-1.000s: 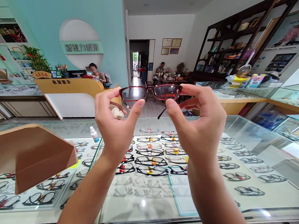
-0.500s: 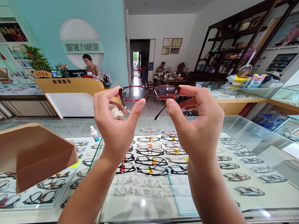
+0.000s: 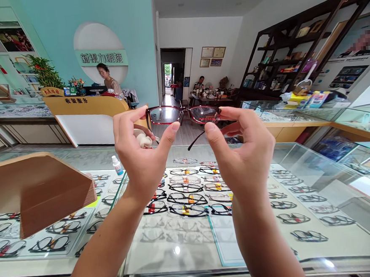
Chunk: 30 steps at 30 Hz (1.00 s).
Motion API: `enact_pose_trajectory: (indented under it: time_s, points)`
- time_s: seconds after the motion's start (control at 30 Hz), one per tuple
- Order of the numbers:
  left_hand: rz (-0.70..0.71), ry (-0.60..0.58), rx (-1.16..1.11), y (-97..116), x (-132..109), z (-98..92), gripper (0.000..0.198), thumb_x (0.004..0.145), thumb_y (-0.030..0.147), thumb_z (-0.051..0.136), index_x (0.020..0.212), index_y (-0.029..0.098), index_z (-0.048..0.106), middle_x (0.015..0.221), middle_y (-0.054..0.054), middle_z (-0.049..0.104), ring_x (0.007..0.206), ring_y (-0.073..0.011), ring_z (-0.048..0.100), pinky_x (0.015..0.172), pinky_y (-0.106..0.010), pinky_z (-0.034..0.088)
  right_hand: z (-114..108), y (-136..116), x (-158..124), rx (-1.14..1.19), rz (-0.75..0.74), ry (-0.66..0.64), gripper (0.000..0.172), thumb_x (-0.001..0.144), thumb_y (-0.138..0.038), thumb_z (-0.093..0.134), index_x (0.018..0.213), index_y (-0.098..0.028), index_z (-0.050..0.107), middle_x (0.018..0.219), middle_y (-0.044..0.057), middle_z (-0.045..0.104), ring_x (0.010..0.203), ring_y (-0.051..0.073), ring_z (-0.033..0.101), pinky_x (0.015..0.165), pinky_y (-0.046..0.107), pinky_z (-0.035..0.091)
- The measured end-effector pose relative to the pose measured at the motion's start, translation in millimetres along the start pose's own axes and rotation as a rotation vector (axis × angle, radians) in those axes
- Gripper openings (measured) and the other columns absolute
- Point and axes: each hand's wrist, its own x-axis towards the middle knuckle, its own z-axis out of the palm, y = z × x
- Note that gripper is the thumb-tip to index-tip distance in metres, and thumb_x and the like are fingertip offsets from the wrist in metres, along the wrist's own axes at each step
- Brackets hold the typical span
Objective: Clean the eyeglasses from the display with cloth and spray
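A pair of dark red-rimmed eyeglasses [image 3: 166, 115] is raised above the glass display case, spanning both my hands. My left hand [image 3: 138, 150] grips the left end of the frame near the hinge, thumb pointing up below the lens. At the opposite end, my right hand [image 3: 242, 147] pinches the frame, its thumb just under the right lens, which bears red lettering. One dark temple arm slants down between the hands; the other is partly hidden by my left hand. Behind my left fingers shows a cream-coloured object [image 3: 144, 140] that I cannot make out.
Several rows of eyeglasses [image 3: 187, 198] lie inside the glass case [image 3: 155, 258]. A brown box-like stand [image 3: 54, 198] juts in at left, near a small white bottle [image 3: 117, 165]. Beyond are a reception counter [image 3: 89, 107] with a person behind it, and another person seated farther back.
The eyeglasses and both hands have shifted very slightly left, and the frame's tilt has changed a little. The person behind the counter has moved their head.
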Motion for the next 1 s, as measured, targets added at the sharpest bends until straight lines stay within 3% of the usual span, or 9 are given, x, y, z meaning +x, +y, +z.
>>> enact_pose_trajectory:
  time_s: [0.2,0.53,0.73,1.0]
  points:
    - [0.013,0.007,0.024,1,0,0.7,0.052,0.091,0.055,0.093,0.125,0.025,0.069,0.124,-0.005,0.067,0.074,-0.0124,0.061,0.073,-0.036,0.054,0,1,0,-0.020,0.007,-0.016,0.024,0.099,-0.040,0.074,0.117,-0.025,0.074,0.112,0.005,0.081,0.080,0.020,0.070,0.079,0.042,0.058]
    - [0.024,-0.001,0.063,0,0,0.2,0.058,0.090,0.064,0.090,0.131,0.029,0.067,0.127,-0.007,0.067,0.086,-0.0187,0.071,0.073,-0.037,0.056,1,2,1,-0.027,0.005,-0.040,0.025,0.100,-0.041,0.072,0.118,-0.024,0.075,0.112,0.006,0.082,0.079,0.019,0.069,0.079,0.041,0.059]
    - [-0.003,0.016,0.042,3,1,-1.1,0.054,0.087,0.059,0.094,0.126,0.030,0.070,0.127,-0.007,0.070,0.072,-0.0143,0.063,0.070,-0.038,0.058,4,3,0,-0.007,0.014,-0.032,0.025,0.099,-0.041,0.073,0.119,-0.025,0.074,0.113,0.006,0.082,0.079,0.019,0.068,0.080,0.042,0.059]
    - [-0.211,-0.083,-0.065,-14,12,-4.9,0.056,0.085,0.062,0.096,0.123,0.025,0.076,0.113,-0.006,0.074,0.070,-0.0128,0.062,0.071,-0.036,0.059,12,5,-2,0.106,-0.033,0.045,0.024,0.099,-0.040,0.080,0.118,-0.026,0.073,0.110,0.004,0.077,0.081,0.019,0.069,0.079,0.041,0.060]
